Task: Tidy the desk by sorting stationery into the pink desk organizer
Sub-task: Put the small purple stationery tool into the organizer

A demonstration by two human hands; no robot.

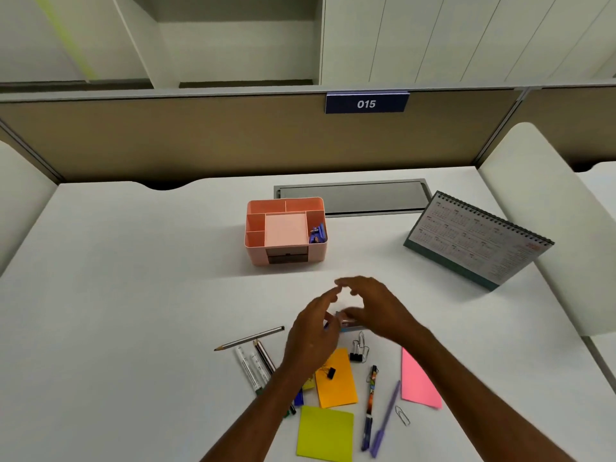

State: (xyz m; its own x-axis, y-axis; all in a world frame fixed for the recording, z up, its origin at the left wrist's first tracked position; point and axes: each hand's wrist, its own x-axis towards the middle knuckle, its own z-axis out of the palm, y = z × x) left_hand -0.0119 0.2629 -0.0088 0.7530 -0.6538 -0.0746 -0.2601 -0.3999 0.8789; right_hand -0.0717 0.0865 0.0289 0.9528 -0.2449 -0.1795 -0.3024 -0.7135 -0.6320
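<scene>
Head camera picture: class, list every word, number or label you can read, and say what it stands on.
"015": dark blue plate on the partition top edge.
Desk calendar: print too small to read.
White markers: print too blurred to read.

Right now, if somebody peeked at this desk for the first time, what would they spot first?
Probably the left hand and right hand, close together over a small blurred thing mid-desk. Nearer the person lie an orange note, a yellow-green note and a pink note among pens and clips. Beyond the hands stands the pink desk organizer, a desk calendar to its right.
</scene>
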